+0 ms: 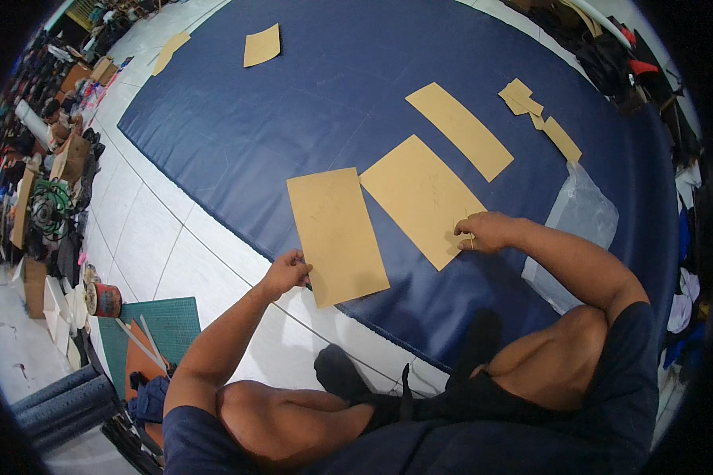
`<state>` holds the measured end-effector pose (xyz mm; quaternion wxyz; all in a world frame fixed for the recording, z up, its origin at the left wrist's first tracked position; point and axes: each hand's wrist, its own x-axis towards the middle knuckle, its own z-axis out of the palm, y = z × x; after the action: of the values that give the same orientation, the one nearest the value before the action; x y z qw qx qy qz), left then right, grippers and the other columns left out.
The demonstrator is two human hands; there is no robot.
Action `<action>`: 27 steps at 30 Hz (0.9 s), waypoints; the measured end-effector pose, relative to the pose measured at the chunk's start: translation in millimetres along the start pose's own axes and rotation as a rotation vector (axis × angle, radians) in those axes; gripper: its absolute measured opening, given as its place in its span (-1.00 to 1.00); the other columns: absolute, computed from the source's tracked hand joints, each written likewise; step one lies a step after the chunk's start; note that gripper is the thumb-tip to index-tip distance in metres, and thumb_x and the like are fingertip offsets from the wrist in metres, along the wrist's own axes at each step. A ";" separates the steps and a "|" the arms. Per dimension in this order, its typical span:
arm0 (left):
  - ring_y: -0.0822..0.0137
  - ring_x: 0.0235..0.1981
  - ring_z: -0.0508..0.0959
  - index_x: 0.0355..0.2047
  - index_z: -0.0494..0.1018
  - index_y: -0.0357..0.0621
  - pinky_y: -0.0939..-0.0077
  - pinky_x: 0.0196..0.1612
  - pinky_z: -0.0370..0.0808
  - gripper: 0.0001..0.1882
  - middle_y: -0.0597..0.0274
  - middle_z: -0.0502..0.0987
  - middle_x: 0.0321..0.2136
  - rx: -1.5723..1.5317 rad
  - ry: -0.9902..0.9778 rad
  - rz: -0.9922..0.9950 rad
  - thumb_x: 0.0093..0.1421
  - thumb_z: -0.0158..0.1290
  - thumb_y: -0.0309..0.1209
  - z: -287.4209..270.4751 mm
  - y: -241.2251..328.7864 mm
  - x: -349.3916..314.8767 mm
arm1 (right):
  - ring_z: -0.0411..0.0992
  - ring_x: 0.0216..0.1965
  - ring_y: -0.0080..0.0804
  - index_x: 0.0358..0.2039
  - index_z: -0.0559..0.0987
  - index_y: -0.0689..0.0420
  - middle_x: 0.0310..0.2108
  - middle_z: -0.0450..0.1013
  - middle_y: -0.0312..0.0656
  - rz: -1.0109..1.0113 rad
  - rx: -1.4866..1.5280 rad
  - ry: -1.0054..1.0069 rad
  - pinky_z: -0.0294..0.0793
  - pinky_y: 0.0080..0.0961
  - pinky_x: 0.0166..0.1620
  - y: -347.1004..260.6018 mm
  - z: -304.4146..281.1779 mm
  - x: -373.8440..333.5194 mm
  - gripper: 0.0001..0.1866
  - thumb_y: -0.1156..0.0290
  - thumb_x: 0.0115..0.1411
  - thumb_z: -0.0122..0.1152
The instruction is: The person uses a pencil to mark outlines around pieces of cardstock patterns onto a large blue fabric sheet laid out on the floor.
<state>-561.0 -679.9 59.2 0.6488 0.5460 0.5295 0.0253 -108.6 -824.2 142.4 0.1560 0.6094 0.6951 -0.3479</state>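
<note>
The person sits on the floor at the near edge of a big dark blue sheet (356, 87) spread over white tiles. The left hand (287, 273) pinches the lower left edge of a tan card panel (337, 235), grip closed on that edge; the panel lies across the sheet's near edge, its bottom corner hanging over onto the tiles. The right hand (487, 231) presses down with curled fingers on the near right corner of a second card panel (421, 198), which lies just beside the first, their top corners almost touching. Whether this hand holds a small tool I cannot tell.

To do this well, it seems wise to keep both panels flat and pinned, so neither slides on the smooth sheet, and to bring the first panel fully onto the sheet before lining up edges.

Further in lies a long curved strip (459, 129), and small card pieces (540, 117) sit near the sheet's far right edge. A clear plastic bag (582, 214) lies just beyond the right forearm and could snag an elbow. A lone card square (262, 45) rests at the far left edge. On the tiles by the left knee are a green cutting mat (170, 321) and a roll of tape (104, 300), well apart from the panels.
</note>
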 end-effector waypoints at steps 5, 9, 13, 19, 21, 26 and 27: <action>0.47 -0.47 0.52 -0.19 0.45 -0.22 0.54 -0.36 0.50 -0.85 0.30 0.55 -0.42 -0.131 -0.028 0.039 0.35 0.03 -0.39 -0.1 -4.9 3.7 | 0.44 0.07 0.02 0.10 0.49 0.09 -0.02 0.50 0.04 -0.029 0.000 0.000 0.41 -0.12 0.12 6.2 4.8 5.1 -0.48 0.00 0.29 0.14; 0.50 -0.49 0.49 -0.13 0.46 -0.25 0.55 -0.38 0.47 -0.82 0.35 0.50 -0.49 -0.123 -0.049 0.155 0.36 0.03 -0.40 -0.9 0.9 3.3 | 0.44 0.07 0.02 0.10 0.49 0.11 -0.02 0.50 0.05 -0.058 0.034 0.021 0.41 -0.13 0.12 3.0 2.7 5.8 -0.47 -0.02 0.30 0.12; 0.52 -0.51 0.44 -0.01 0.43 -0.28 0.58 -0.38 0.44 -0.74 0.39 0.45 -0.53 0.059 -0.012 0.352 0.35 0.03 -0.43 5.1 15.6 -0.6 | 0.46 0.04 0.04 0.11 0.48 0.14 -0.04 0.52 0.06 -0.115 0.098 0.098 0.42 -0.13 0.11 -2.9 1.2 12.1 -0.43 -0.06 0.30 0.10; 0.57 -0.42 0.42 0.02 0.40 -0.26 0.62 -0.31 0.41 -0.73 0.40 0.40 -0.47 0.103 -0.131 0.584 0.34 0.02 -0.48 26.7 62.1 -13.6 | 0.50 -0.01 -0.06 0.18 0.39 0.29 -0.09 0.53 0.06 0.055 0.559 0.404 0.48 -0.21 0.06 -18.0 -0.2 36.7 -0.26 -0.14 0.29 0.10; 0.58 -0.40 0.41 0.00 0.40 -0.26 0.63 -0.28 0.40 -0.75 0.39 0.39 -0.44 0.108 -0.146 0.619 0.34 0.02 -0.49 31.5 70.8 -22.6 | 0.51 -0.04 -0.17 0.20 0.37 0.32 -0.12 0.54 0.02 0.088 0.795 0.459 0.52 -0.28 0.00 -29.5 -14.4 42.4 -0.25 -0.12 0.29 0.13; 0.57 -0.33 0.45 -0.04 0.40 -0.28 0.65 -0.23 0.43 -0.75 0.39 0.42 -0.37 0.254 -0.103 0.619 0.30 0.06 -0.47 48.3 103.7 -48.7 | 0.51 -0.28 -0.46 -0.02 0.52 0.28 -0.28 0.54 -0.15 0.037 1.047 0.516 0.58 -0.48 -0.22 -39.4 -49.1 32.5 -0.53 0.11 0.30 0.22; 0.56 -0.31 0.46 -0.03 0.40 -0.28 0.64 -0.22 0.44 -0.74 0.36 0.45 -0.35 0.210 -0.091 0.600 0.31 0.06 -0.45 48.3 106.1 -45.4 | 0.51 -0.32 -0.47 -0.08 0.55 0.28 -0.30 0.54 -0.16 0.033 1.026 0.523 0.57 -0.49 -0.24 -41.2 -52.5 31.7 -0.57 0.13 0.30 0.23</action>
<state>-488.5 -697.8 159.6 0.5755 0.7423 0.3148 0.1364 -143.7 -766.1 171.4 -0.3312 0.6837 0.4433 -0.4758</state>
